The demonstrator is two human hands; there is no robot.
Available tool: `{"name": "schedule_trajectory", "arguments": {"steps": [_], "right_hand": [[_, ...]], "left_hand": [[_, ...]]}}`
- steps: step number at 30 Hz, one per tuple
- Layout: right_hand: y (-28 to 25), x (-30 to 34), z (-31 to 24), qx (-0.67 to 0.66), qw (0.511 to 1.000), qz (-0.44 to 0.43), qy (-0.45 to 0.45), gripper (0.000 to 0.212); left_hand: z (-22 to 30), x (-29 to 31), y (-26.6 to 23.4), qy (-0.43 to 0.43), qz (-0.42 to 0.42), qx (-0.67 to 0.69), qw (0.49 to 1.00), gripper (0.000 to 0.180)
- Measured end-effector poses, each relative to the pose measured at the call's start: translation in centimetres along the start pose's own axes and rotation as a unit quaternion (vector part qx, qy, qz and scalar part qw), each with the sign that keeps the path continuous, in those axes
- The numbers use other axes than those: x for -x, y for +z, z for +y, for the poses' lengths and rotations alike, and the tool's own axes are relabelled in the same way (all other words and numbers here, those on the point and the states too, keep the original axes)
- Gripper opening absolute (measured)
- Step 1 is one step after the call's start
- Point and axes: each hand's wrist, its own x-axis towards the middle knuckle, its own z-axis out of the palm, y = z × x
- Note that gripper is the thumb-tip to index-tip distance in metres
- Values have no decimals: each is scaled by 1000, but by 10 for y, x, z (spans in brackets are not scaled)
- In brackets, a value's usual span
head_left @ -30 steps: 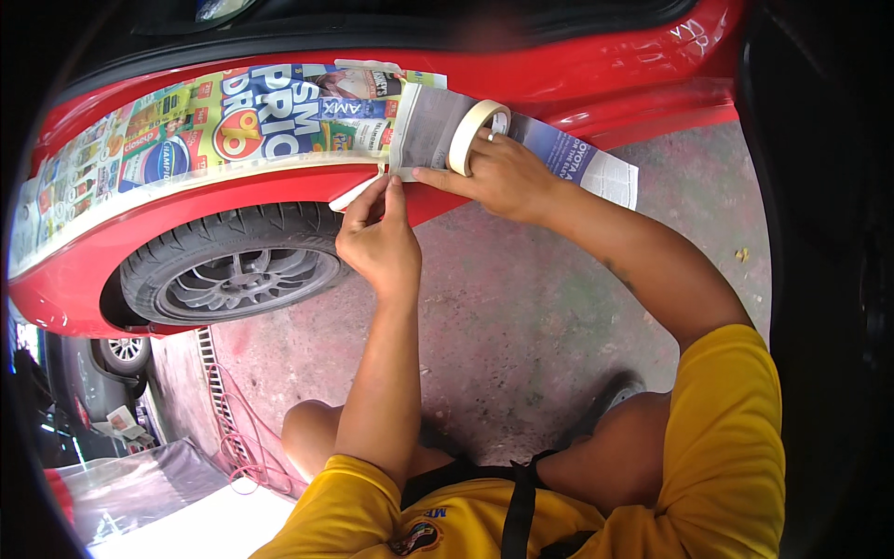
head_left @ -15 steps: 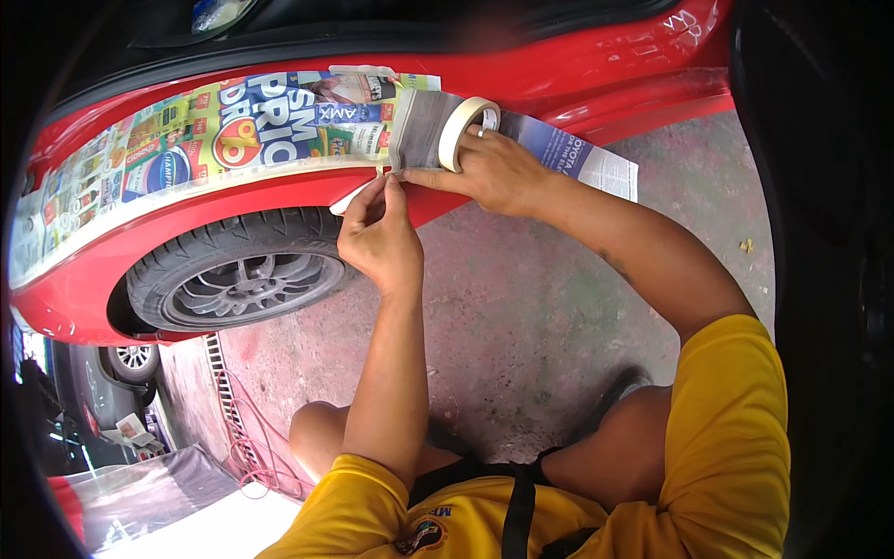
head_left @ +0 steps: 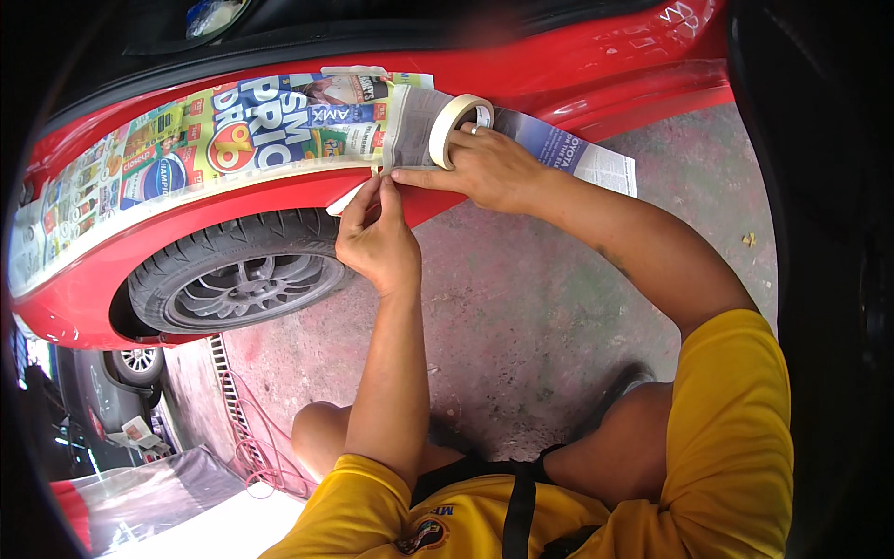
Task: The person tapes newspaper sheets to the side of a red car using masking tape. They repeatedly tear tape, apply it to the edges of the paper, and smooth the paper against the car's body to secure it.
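Note:
Newspaper sheets (head_left: 168,149) cover the red car's panel above the wheel, with a pale band of masking tape (head_left: 233,177) along their lower edge. My left hand (head_left: 380,240) is closed in a pinch at that edge, on the end of a short strip of masking tape (head_left: 376,171). A white, pointed piece (head_left: 345,199) shows beside its fingers; I cannot tell what it is. My right hand (head_left: 494,170) is closed around a cream masking tape roll (head_left: 441,140). Its index finger stretches left and presses on the grey newspaper's (head_left: 410,126) lower edge, close to my left fingertips.
The car's wheel (head_left: 247,279) is left of my left forearm. A loose blue-and-white newspaper end (head_left: 601,170) hangs past the sill. On the concrete floor (head_left: 531,307) lie a drain grate (head_left: 223,382) and a red hose (head_left: 265,438). A dark car (head_left: 98,391) stands at lower left.
Both hands have hardly moved, keeping their grips at the newspaper's edge. The tape roll and the whole view have shifted slightly left.

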Motion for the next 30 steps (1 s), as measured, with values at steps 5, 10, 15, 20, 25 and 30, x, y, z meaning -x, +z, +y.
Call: {"name": "schedule_trajectory", "arguments": {"steps": [5, 10, 15, 20, 25, 30], "right_hand": [[1, -1, 1, 6, 1000, 5, 1, 85], [1, -3, 1, 1, 1000, -12, 7, 90], [2, -5, 1, 3, 1000, -25, 11, 90], [2, -2, 4, -6, 1000, -15, 10, 86], [-2, -3, 2, -3, 999, -35, 18, 83], [-1, -4, 2, -7, 999, -29, 14, 84]], "left_hand": [[2, 2, 3, -1, -4, 3, 1000, 30], [3, 1, 6, 15, 15, 29, 999, 33], [9, -5, 0, -12, 7, 23, 1000, 39], [11, -5, -5, -7, -24, 9, 1000, 40], [9, -7, -5, -9, -19, 6, 1000, 37], [-3, -13, 0, -33, -1, 70, 997, 26]]}}
